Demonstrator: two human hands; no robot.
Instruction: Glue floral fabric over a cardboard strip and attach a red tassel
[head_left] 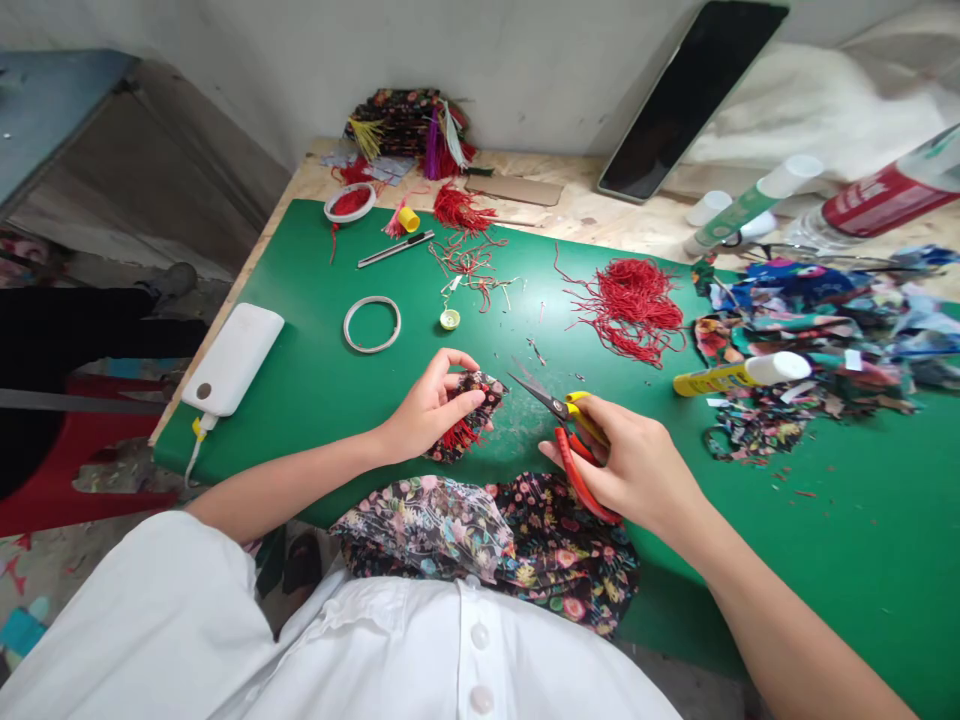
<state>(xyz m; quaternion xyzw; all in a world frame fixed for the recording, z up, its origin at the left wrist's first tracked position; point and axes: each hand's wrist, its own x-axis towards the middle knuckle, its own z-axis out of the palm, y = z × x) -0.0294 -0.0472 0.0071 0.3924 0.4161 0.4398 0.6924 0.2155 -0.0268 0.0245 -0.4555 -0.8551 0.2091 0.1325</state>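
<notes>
My left hand [431, 405] is closed on a small piece of dark floral fabric [487, 392], with red tassel threads [459, 436] hanging below the fingers. In my right hand [637, 455] is a pair of scissors [574, 425] with one yellow and one red handle. Their blades point up and left, close to the fabric's right edge but apart from it. A larger dark floral cloth [480, 535] lies bunched at the table's front edge, against my white shirt.
On the green mat [315, 250] lie red threads [634, 305], a tape roll [373, 324], a cutter knife [396, 249] and a white power bank [234, 358]. Fabric scraps [825, 325] and a yellow glue stick [742, 373] are at the right. A phone [690, 100] leans at the back.
</notes>
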